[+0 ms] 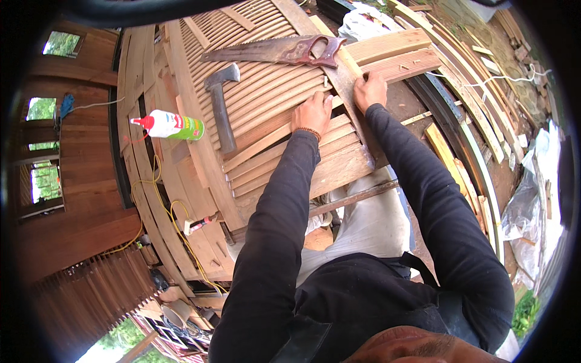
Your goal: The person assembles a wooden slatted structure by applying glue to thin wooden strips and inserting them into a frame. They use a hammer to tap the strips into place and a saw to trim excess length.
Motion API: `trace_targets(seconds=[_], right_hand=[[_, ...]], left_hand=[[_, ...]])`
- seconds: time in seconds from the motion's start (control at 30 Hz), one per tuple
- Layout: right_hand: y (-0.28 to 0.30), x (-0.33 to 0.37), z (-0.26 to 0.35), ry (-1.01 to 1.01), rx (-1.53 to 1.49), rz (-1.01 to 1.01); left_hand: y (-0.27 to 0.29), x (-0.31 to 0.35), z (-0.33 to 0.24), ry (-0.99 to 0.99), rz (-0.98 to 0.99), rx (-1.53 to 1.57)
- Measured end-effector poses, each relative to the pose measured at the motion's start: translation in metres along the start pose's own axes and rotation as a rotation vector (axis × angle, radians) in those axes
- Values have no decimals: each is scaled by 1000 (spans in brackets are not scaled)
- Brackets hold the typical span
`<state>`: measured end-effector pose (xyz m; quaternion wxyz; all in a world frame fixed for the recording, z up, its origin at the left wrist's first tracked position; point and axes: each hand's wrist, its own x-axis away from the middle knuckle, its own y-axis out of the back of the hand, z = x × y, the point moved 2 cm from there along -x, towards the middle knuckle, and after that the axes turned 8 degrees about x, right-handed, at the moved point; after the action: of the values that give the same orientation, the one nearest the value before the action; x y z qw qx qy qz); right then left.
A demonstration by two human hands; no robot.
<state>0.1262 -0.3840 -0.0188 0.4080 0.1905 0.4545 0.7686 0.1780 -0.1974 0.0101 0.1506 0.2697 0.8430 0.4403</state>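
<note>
I saw my left hand pressed flat on the slats and my right hand seemingly gripping the frame rail, whose long axis ran away from me, the hatchet lying left of it.
</note>
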Motion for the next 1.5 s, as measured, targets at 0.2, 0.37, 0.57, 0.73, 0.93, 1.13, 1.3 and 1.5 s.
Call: trace_targets(seconds=[0.2,0.37,0.57,0.73,0.93,1.13,1.3,1.5], right_hand=[[-4,-4,-8,28,31,-27],[-6,-4,-8,51,37,-28],[-7,-3,-8,72,25,-37],[-7,-5,-6,70,52,-43],[-1,-1,-3,46,27,-12],[-7,-2,-5,53,50,-32],[-3,-4,-5,77,58,-41],[-2,0,0,46,48,-32]], left_hand=[[7,3,-7,23,55,47],[5,6,-5,65,81,49],[2,2,-1,52,103,39],[2,5,-2,33,126,24],[4,8,-5,82,113,45],[0,7,-1,33,114,61],[3,12,-7,50,65,64],[5,10,-4,59,148,65]])
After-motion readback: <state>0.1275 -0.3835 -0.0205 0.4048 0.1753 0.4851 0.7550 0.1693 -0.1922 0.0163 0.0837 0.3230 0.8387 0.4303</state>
